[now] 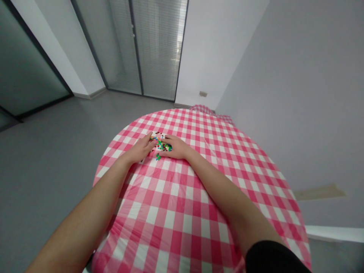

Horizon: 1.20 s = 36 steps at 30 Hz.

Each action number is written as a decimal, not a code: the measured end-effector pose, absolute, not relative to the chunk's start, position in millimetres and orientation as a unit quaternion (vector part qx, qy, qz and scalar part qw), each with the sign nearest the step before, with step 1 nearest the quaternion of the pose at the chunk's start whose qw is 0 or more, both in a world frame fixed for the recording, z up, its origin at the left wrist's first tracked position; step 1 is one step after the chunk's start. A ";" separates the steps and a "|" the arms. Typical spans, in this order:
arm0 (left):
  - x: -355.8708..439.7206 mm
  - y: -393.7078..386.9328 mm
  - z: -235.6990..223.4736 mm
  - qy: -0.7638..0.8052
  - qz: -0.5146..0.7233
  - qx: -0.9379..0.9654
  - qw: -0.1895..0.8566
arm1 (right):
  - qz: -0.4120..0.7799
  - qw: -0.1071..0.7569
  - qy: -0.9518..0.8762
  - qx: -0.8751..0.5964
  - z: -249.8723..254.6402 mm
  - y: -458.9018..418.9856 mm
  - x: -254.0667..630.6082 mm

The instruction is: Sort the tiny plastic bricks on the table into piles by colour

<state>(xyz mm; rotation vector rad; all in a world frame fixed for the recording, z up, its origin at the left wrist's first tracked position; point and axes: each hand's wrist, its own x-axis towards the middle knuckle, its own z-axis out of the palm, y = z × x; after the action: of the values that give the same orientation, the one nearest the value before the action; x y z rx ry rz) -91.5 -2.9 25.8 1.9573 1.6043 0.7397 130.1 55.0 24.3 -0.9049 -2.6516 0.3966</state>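
The left hand (139, 149) and right hand (176, 147) lay open, apparently gripping nothing, half hiding tiny multicoloured pieces (160, 145) on a pink gingham tablecloth (170, 197).

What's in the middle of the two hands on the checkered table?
In the head view, a small heap of tiny green, red and blue pieces lies between the left hand and the right hand, on the pink checked tablecloth.

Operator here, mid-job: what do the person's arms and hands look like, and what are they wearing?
The left hand and right hand are bare, with no gloves, and no watch or band shows on either forearm. A black sleeve covers the upper part of the right arm. No sleeve shows on the left arm.
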 end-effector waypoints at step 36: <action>-89.7 7.9 16.9 0.630 0.173 0.744 0.139 | 0.211 0.254 -0.866 -0.376 29.9 60.5 135.7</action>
<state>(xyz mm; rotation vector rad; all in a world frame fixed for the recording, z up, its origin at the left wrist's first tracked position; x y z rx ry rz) -89.7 7.9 16.9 2.1514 1.8200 0.5008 135.7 60.5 29.9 -1.0225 -2.3531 0.5728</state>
